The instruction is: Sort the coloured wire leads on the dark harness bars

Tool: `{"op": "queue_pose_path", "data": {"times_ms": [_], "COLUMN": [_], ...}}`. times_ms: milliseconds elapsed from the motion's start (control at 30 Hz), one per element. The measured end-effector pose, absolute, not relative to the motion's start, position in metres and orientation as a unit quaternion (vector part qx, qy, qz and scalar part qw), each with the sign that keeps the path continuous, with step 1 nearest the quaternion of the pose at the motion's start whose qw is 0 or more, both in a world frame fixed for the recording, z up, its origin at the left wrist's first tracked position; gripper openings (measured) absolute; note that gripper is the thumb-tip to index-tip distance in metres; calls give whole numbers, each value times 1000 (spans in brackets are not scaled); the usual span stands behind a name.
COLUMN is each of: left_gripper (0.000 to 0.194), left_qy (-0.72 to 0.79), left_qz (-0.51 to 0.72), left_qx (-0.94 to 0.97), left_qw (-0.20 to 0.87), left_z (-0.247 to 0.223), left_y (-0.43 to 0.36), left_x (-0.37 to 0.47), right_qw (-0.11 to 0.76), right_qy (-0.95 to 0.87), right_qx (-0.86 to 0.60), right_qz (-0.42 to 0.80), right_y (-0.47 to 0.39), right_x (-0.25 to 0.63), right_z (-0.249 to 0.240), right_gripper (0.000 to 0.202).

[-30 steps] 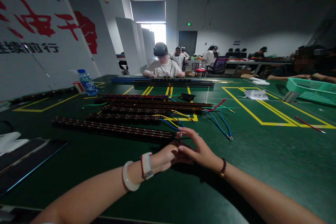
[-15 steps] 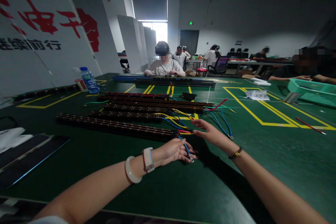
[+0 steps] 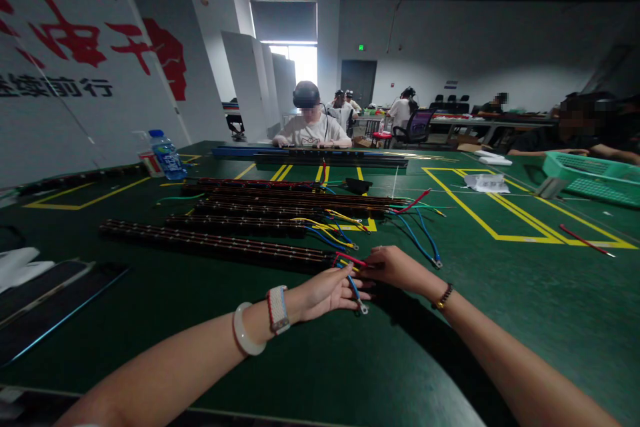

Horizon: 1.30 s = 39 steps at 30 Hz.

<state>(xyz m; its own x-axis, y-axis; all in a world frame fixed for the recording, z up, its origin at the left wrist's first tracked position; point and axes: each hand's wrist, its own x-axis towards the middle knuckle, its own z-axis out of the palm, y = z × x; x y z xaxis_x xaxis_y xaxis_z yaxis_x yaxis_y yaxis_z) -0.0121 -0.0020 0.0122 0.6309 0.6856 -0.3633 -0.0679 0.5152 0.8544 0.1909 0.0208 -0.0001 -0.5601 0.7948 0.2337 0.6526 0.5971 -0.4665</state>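
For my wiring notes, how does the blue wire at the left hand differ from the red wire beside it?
The blue wire slants across the left hand; the red wire runs toward the right hand. The blue wire's metal lug shows; the red wire's tip is hidden. Both leave one end of the nearest bundle.

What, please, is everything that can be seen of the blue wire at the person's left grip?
The blue wire has a plastic-looking cover and ends in a silvery metal tip with a hole in it. It comes out near the right end of the nearest black bar and slants down rightward across the left grip, the thumb seemingly against its upper part. Whether the tip touches the table is unclear.
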Motion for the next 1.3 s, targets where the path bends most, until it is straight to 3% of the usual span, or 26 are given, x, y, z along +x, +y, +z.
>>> {"op": "queue_pose_path", "data": {"times_ms": [133, 433, 633, 800, 967, 1133, 1300], "left_gripper": [43, 27, 16, 14, 12, 12, 22], "left_qy": [323, 283, 310, 324, 347, 332, 298], "left_qz": [239, 307, 355, 360, 365, 373, 361], "left_qx": [423, 367, 328, 328, 330, 349, 375], "left_qw": [812, 832, 819, 811, 798, 793, 800], "left_z": [8, -2, -7, -4, 1, -1, -1], "left_y": [1, 1, 3, 0, -3, -3, -6], "left_x": [-13, -8, -5, -3, -1, 0, -1], "right_qw": [232, 232, 185, 143, 190, 233, 190], "right_qy": [-896, -908, -918, -917, -903, -873, -882], "right_qx": [-369, -327, -286, -300, -317, -386, -413], "right_qz": [88, -118, -205, -221, -219, -188, -122], "right_y": [12, -3, -10, -7, -9, -10, -10], "right_x": [185, 170, 159, 161, 165, 167, 169], "right_z": [4, 0, -2, -6, 3, 12, 13], "right_gripper": [33, 17, 33, 25, 22, 31, 40]}}
